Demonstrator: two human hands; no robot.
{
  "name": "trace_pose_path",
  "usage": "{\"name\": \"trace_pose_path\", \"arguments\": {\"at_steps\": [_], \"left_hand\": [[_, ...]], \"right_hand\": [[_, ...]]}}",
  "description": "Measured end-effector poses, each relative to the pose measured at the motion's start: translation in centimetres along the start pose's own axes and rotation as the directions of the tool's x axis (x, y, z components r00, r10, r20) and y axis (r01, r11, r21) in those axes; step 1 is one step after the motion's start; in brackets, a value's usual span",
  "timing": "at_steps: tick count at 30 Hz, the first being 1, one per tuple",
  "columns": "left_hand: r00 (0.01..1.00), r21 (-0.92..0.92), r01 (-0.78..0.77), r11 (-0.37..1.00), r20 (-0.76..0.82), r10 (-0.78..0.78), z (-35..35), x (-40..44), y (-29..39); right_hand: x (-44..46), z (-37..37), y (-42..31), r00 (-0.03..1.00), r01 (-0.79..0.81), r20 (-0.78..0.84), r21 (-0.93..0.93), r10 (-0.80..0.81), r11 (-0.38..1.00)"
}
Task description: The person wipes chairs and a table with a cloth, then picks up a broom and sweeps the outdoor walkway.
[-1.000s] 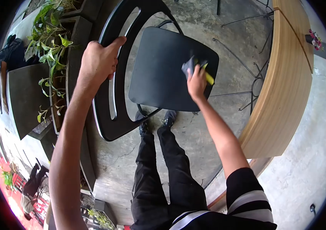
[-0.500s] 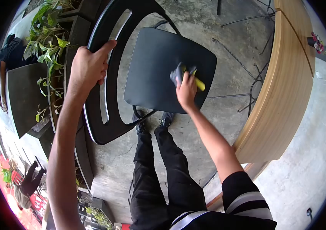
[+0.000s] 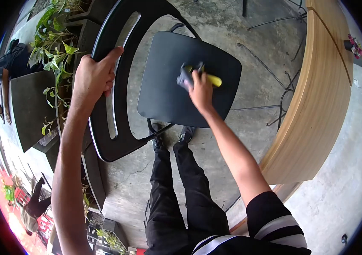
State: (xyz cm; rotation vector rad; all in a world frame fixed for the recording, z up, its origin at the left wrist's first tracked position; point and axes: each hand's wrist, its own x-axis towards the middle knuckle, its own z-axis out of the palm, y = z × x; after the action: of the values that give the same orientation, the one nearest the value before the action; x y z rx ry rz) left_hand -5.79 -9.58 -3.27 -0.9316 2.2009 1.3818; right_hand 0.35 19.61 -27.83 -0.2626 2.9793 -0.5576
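A black chair [image 3: 181,93] stands in front of me, its slotted backrest [image 3: 123,108] on the left and its flat seat on the right. My left hand [image 3: 95,78] is wrapped round the backrest, the thumb over its edge by the slot. Over the seat, my right hand [image 3: 201,91] is closed on a bunched cloth [image 3: 185,77], grey with a bright yellow part and dark bits. The cloth appears to touch the seat. Some of my right fingers are hidden by the cloth and slightly blurred.
To the right is a curved wooden counter [image 3: 298,123] with thin metal stool legs [image 3: 281,100] beside it. Leafy plants [image 3: 55,59] in dark planters line the left. Other people [image 3: 5,72] appear at the far left. My shoes [image 3: 186,134] are just below the seat.
My right hand and the cloth have moved a little to the left across the seat. My left hand keeps its hold on the backrest.
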Motion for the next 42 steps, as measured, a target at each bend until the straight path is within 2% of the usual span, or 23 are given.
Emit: {"name": "trace_pose_path", "arguments": {"at_steps": [1, 4, 8, 12, 13, 15, 16, 18, 20, 22, 26, 28, 29, 31, 32, 33, 34, 35, 36, 39, 40, 41, 42], "left_hand": [[1.0, 0.005, 0.002, 1.0, -0.01, -0.002, -0.2, -0.1, 0.3], [1.0, 0.024, 0.013, 1.0, -0.01, -0.013, -0.9, -0.3, -0.2], [1.0, 0.004, -0.008, 1.0, 0.002, 0.007, -0.6, 0.2, 0.4], [1.0, 0.029, 0.02, 0.999, 0.002, -0.02, -0.3, -0.1, -0.6], [1.0, 0.025, 0.023, 0.999, 0.008, -0.023, -0.2, -0.1, -0.3], [1.0, 0.015, 0.018, 1.0, -0.022, -0.017, -0.7, 0.4, -0.2], [1.0, 0.015, 0.017, 1.0, -0.014, -0.016, -0.9, 0.3, -0.4], [1.0, 0.007, -0.005, 1.0, 0.018, 0.005, -1.0, 0.4, -0.2], [1.0, 0.018, -0.009, 1.0, 0.018, 0.008, -0.8, 0.3, 0.0], [1.0, 0.055, -0.004, 0.998, 0.008, 0.004, -0.9, 0.3, 0.0], [1.0, 0.065, 0.002, 0.998, 0.011, -0.003, -1.1, 0.5, 0.0], [1.0, 0.083, 0.012, 0.997, 0.022, -0.014, -1.0, 0.6, -0.7], [1.0, 0.084, 0.007, 0.996, 0.022, -0.009, -1.1, 0.7, -0.6], [1.0, 0.076, -0.009, 0.997, 0.022, 0.007, -1.2, 0.6, -0.1], [1.0, 0.082, -0.009, 0.997, 0.019, 0.008, -1.0, 0.7, -0.3], [1.0, 0.086, -0.009, 0.996, 0.01, 0.008, -1.0, 0.8, -0.5], [1.0, 0.093, -0.006, 0.996, 0.002, 0.006, -1.3, 0.8, -0.4], [1.0, 0.088, -0.01, 0.996, -0.008, 0.011, -1.6, 0.8, 0.0], [1.0, 0.087, -0.001, 0.996, -0.004, 0.001, -1.7, 0.6, 0.1], [1.0, 0.106, 0.025, 0.994, 0.008, -0.025, -1.3, 0.8, -0.2], [0.999, 0.095, 0.03, 0.995, 0.014, -0.032, -1.3, 0.9, -0.3], [0.999, 0.082, 0.036, 0.996, 0.024, -0.038, -1.3, 0.9, -0.4], [0.999, 0.066, 0.038, 0.997, 0.029, -0.04, -1.3, 1.0, -0.4]], "right_hand": [[4.9, 0.1, 0.4, 0.983, -0.059, -0.177, -0.023, 0.054, 0.998], [8.1, -0.3, -0.9, 0.99, -0.098, -0.108, -0.037, 0.093, 0.994], [-10.2, 2.7, -2.9, 0.96, 0.213, 0.152, 0.138, -0.233, 0.967], [-3.4, 0.9, 0.4, 0.833, 0.487, 0.236, 0.119, -0.501, 0.865], [0.9, -0.3, 0.5, 0.918, 0.366, 0.146, 0.037, -0.368, 0.93], [10.1, -0.7, 1.4, 0.996, -0.085, -0.01, -0.059, 0.085, 0.995], [10.0, -0.5, 1.2, 0.997, -0.081, -0.001, -0.047, 0.081, 0.996], [10.4, -0.9, 0.9, 0.984, -0.007, -0.179, -0.153, -0.021, 0.988], [1.5, -0.4, -0.7, 0.969, 0.244, 0.039, -0.023, -0.243, 0.97], [-4.8, -1.1, -0.9, 0.756, 0.618, 0.154, 0.152, -0.636, 0.772], [1.8, 0.3, 2.3, 0.694, 0.639, 0.285, 0.18, -0.661, 0.748], [8.2, -1.2, 1.2, 0.968, 0.225, 0.127, -0.045, -0.218, 0.973], [8.7, -0.8, 0.7, 0.968, 0.225, 0.128, -0.046, -0.218, 0.973], [9.8, -0.3, -1.6, 0.974, -0.133, -0.204, -0.18, 0.095, 0.975], [7.6, -0.5, -2.9, 0.991, 0.132, 0.008, -0.104, -0.132, 0.986], [4.0, -0.9, -4.1, 0.907, 0.376, 0.197, 0.022, -0.373, 0.926], [0.4, 0.7, -3.5, 0.707, 0.6, 0.31, 0.212, -0.635, 0.771], [-1.3, 1.3, -3.6, 0.423, 0.726, 0.354, 0.419, -0.834, 0.546], [-0.8, 2.4, -2.8, 0.418, 0.73, 0.35, 0.421, -0.839, 0.539], [4.1, 3.4, -1.3, 0.513, 0.801, 0.272, 0.189, -0.814, 0.568], [7.1, 2.4, -2.1, 0.769, 0.619, 0.212, -0.014, -0.603, 0.785], [9.3, 1.3, -3.0, 0.937, 0.348, 0.094, -0.193, -0.335, 0.918], [9.0, 1.7, -3.5, 0.938, 0.346, 0.096, -0.188, -0.333, 0.919]]}}
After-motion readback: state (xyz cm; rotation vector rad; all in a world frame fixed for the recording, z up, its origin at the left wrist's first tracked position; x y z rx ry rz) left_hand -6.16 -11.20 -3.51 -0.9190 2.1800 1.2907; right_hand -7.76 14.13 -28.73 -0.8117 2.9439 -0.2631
